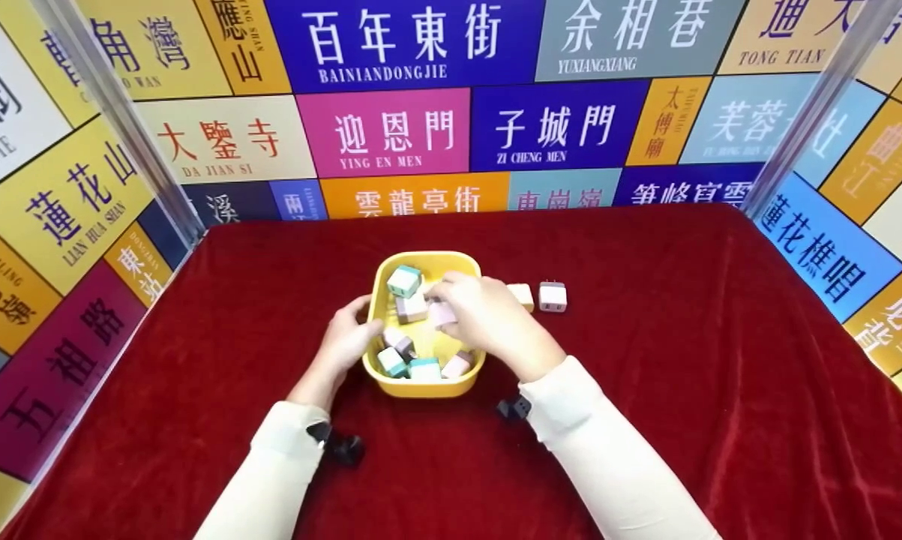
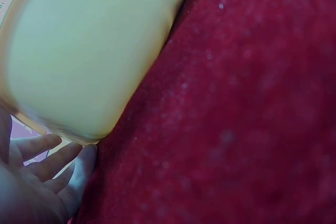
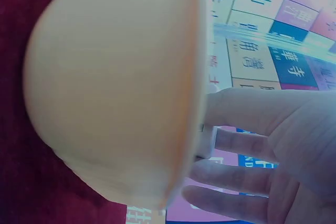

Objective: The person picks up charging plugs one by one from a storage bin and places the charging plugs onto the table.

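A yellow plastic basket [image 1: 424, 390] stands on the red cloth, several small charger plugs inside it, some white with teal [image 1: 404, 281], others white with pinkish-grey [image 1: 412, 308]. At its left side my left hand [image 1: 348, 334] grips the rim, thumb over the edge. The left wrist view shows that hand's fingers [image 2: 55, 163] against the outer wall. Reaching over the right rim, my right hand [image 1: 484, 311] pinches a pale lilac charger plug [image 1: 442, 315] inside the basket. In the right wrist view this plug [image 3: 208, 141] is mostly hidden behind the basket wall.
Right of the basket lie a white-and-grey charger plug [image 1: 552, 297] and a cream one [image 1: 523, 295], the latter partly hidden by my right hand. Panels printed with place names [image 1: 391, 131] rise behind the red-covered table [image 1: 645, 337], with clear posts [image 1: 818, 112] at the corners.
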Demonstrator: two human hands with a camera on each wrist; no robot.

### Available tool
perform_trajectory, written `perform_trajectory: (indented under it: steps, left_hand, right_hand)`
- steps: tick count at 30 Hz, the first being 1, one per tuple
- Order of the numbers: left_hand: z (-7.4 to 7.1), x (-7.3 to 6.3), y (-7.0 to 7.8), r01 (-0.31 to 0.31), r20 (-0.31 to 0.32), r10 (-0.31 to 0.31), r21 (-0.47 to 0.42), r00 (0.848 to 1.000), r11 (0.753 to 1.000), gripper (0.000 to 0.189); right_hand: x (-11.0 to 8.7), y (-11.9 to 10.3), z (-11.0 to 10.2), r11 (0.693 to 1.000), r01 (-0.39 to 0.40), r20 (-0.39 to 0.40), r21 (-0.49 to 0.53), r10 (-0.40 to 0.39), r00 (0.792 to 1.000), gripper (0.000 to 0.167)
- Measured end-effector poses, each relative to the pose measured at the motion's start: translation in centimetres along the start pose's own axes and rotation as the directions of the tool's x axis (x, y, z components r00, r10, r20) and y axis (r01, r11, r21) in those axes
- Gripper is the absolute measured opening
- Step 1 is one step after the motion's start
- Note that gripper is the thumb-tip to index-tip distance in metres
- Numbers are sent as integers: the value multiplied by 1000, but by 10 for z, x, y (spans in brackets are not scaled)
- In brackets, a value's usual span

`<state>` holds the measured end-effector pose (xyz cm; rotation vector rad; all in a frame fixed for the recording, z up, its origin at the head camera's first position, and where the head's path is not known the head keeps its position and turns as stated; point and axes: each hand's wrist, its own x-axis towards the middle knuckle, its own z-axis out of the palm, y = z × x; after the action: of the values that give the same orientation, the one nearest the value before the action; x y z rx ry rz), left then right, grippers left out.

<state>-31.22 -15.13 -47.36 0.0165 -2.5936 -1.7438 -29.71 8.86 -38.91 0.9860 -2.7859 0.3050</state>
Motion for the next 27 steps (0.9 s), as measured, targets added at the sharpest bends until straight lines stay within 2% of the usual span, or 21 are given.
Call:
perform_trajectory:
  steps: [7, 12, 23, 27]
  left_hand:
    - [1, 0, -1, 1, -2, -1, -10, 1000, 1000, 60]
    - [1, 0, -1, -3, -4, 3, -12, 1000, 1000, 61]
    - [1, 1, -2, -21, -7, 21, -14, 1000, 1000, 59]
    - [1, 1, -2, -18, -6, 18, -10, 1000, 1000, 59]
  right_hand:
    - [-3, 8, -10, 999, -43, -2, 7, 43, 999, 39]
    - [-5, 16, -18, 997, -68, -26, 25, 68, 997, 44]
    - [-14, 42, -32, 995, -92, -92, 44, 95, 991, 39]
    - [-17, 49, -36, 992, -112, -94, 53, 117, 989, 39]
